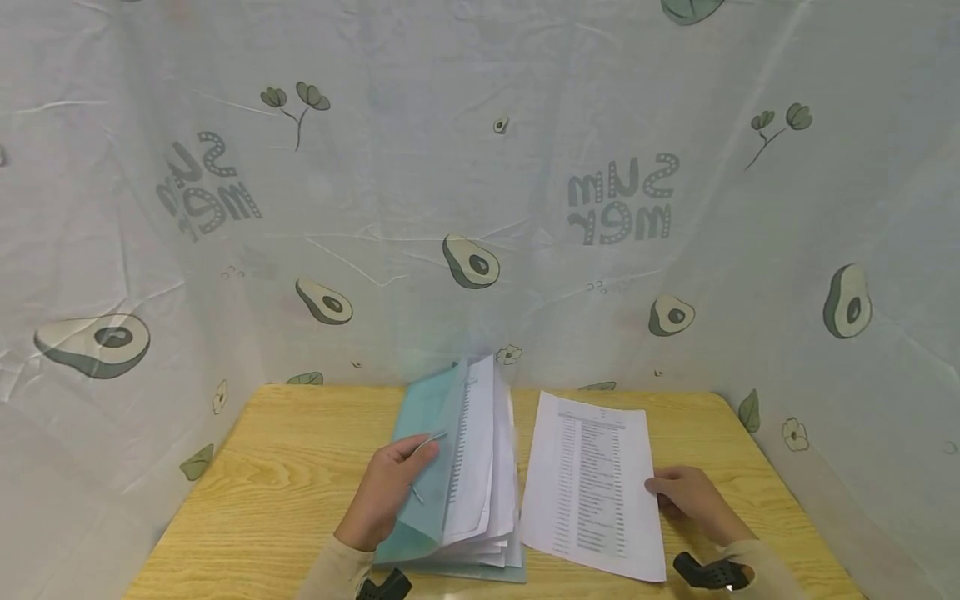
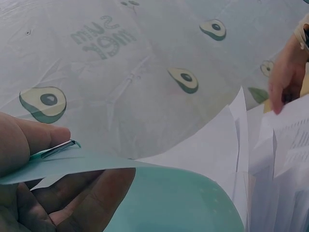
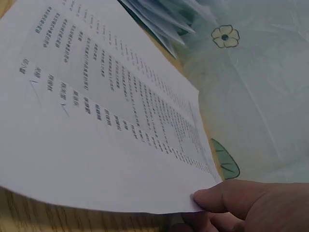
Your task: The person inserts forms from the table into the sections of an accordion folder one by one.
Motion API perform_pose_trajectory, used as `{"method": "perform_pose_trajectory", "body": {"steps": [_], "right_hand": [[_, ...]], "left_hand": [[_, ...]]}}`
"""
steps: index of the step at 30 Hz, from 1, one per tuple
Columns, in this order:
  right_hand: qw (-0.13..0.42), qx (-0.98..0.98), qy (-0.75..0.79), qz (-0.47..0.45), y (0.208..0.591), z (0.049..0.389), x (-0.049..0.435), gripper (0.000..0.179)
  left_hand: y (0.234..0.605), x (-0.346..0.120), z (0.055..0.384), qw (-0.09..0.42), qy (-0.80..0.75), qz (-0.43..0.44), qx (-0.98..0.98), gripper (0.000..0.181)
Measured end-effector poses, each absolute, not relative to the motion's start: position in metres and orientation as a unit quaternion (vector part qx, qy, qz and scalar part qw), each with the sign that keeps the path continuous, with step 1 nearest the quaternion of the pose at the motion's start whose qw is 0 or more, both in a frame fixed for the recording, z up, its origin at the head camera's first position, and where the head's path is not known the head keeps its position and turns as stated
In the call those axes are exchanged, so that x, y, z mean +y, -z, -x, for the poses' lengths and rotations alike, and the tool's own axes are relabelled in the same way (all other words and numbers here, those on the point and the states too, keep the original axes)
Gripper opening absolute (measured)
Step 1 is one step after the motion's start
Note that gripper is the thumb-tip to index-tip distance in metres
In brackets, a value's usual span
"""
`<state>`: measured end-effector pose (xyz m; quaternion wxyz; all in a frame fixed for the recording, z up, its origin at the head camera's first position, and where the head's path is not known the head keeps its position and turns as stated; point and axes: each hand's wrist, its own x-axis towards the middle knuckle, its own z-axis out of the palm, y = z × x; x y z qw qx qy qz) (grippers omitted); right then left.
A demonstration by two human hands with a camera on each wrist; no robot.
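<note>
A teal plastic folder (image 1: 420,533) lies on the table with its cover lifted. My left hand (image 1: 392,483) pinches that cover, thumb on one face and fingers behind it; a thin metal clip strip (image 2: 59,149) shows by the thumb. Inside the folder, several white sheets (image 1: 474,467) fan up from the back. To its right is a single printed sheet (image 1: 592,492) with columns of text and a few pen ticks. My right hand (image 1: 693,500) pinches this sheet at its right edge, thumb on top and fingers beneath.
The wooden table (image 1: 300,467) runs back to a pale hanging sheet (image 1: 405,192) printed with avocados, which encloses it at the back and sides. Dark wrist bands (image 1: 708,573) sit on both wrists.
</note>
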<state>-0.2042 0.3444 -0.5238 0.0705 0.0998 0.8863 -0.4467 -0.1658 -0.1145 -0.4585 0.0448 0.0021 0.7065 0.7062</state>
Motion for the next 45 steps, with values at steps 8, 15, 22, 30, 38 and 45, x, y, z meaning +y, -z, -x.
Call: {"method": "perform_pose_trajectory", "body": {"steps": [8, 15, 22, 30, 38, 45], "right_hand": [[0.049, 0.882, 0.458, -0.1, 0.522, 0.203, 0.334, 0.027], [0.066, 0.883, 0.453, -0.104, 0.527, 0.207, 0.331, 0.028], [0.078, 0.876, 0.46, -0.12, 0.53, 0.206, 0.328, 0.03], [0.076, 0.885, 0.448, -0.101, 0.532, 0.203, 0.325, 0.034], [0.048, 0.879, 0.468, -0.08, 0.529, 0.199, 0.328, 0.039], [0.045, 0.845, 0.527, -0.081, 0.517, 0.196, 0.328, 0.049]], "left_hand": [[0.46, -0.113, 0.167, 0.042, -0.71, 0.0, 0.703, 0.045], [0.461, -0.113, 0.168, 0.047, -0.709, -0.003, 0.704, 0.046], [0.461, -0.114, 0.168, 0.049, -0.71, -0.007, 0.702, 0.048], [0.459, -0.113, 0.168, 0.045, -0.711, -0.009, 0.702, 0.049], [0.457, -0.115, 0.167, 0.043, -0.711, -0.004, 0.702, 0.047], [0.452, -0.116, 0.165, 0.041, -0.717, 0.004, 0.696, 0.044]]}}
